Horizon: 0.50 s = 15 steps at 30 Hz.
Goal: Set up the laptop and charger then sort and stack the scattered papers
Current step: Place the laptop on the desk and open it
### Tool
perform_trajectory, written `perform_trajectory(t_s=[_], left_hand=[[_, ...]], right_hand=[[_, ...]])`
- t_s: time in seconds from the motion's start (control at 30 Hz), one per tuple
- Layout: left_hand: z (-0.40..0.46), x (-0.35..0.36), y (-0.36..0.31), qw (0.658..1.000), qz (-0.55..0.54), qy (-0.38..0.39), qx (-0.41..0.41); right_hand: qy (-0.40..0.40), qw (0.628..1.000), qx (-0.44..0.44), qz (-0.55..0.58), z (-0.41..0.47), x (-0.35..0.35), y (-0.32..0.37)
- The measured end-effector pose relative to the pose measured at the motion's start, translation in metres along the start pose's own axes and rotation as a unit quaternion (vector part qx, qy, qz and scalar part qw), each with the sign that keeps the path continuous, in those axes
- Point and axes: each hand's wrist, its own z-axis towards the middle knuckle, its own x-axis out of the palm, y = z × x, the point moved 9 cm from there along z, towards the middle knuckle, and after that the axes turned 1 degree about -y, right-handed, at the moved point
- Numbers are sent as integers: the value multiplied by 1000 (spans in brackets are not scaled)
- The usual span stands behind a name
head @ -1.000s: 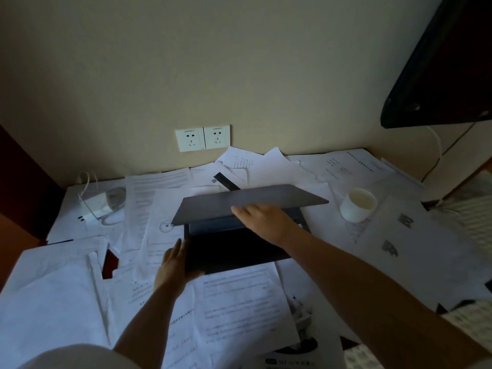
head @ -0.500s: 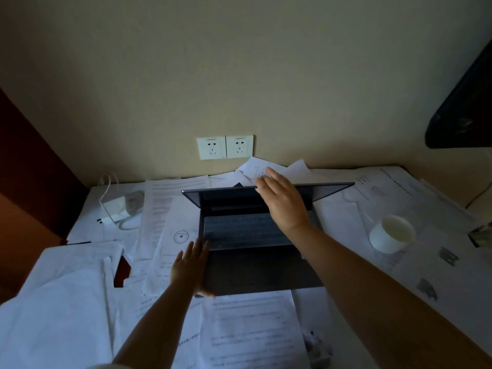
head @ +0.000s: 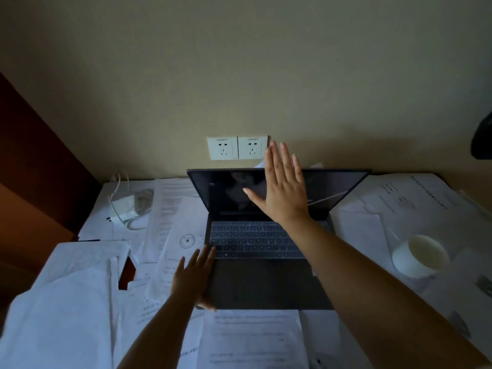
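A dark laptop (head: 266, 283) stands open in the middle of the desk, its screen dark and tilted back toward the wall. My right hand (head: 283, 187) is flat against the screen with fingers spread, fingertips above the lid's top edge. My left hand (head: 195, 275) lies flat, fingers apart, against the left front edge of the laptop base. A white charger (head: 125, 206) with its coiled cable lies at the back left of the desk. Printed papers (head: 253, 339) are scattered all over the desk around and under the laptop.
Two white wall sockets (head: 237, 147) sit on the wall just behind the laptop. A white cup (head: 419, 255) stands to the right of the laptop. A white plastic bag (head: 61, 302) covers the front left. A dark wooden panel (head: 29, 166) borders the left.
The laptop lid went from nearly closed to fully open under my right hand, which rose with it and now lies flat on the screen. My left hand stayed at the base's left edge.
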Motion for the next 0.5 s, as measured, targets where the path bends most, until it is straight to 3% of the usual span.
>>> perform_trajectory(t_s=[0.23,0.5], left_hand=[[1,1,0,1000,12,18,-15],[0,2,5,999,13,26,-17]], right_hand=[[77,994,74,21,44,27,-13],[153,984,34,86,87,59,-23]])
